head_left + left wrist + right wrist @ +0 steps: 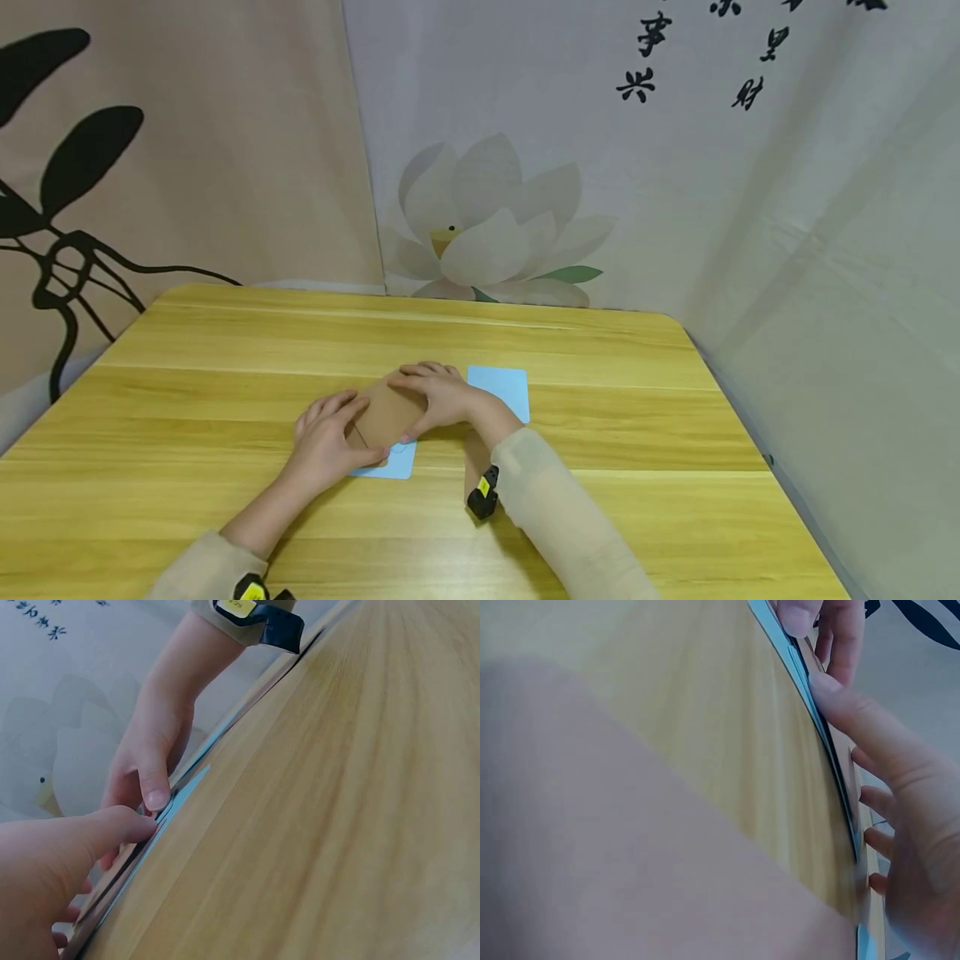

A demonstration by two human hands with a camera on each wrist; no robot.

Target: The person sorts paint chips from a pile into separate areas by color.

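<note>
Here, hands (326, 440) (444, 397) around brown card (390, 408), "事兴" characters (636, 85) behind.

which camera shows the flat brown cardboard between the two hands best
The head view: the flat brown cardboard shows its broad face between the left hand and right hand. Both wrist views catch it nearly edge-on, a thin, partly covered strip.

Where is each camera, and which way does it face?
Head: worn there, looking forward and down at the table; left hand, right hand show.
Left wrist: there, low across the table; left hand near, right hand beyond.
Right wrist: there, low across the table; right hand near, left hand beyond.
Both wrist views share the nearer blue card.
</note>
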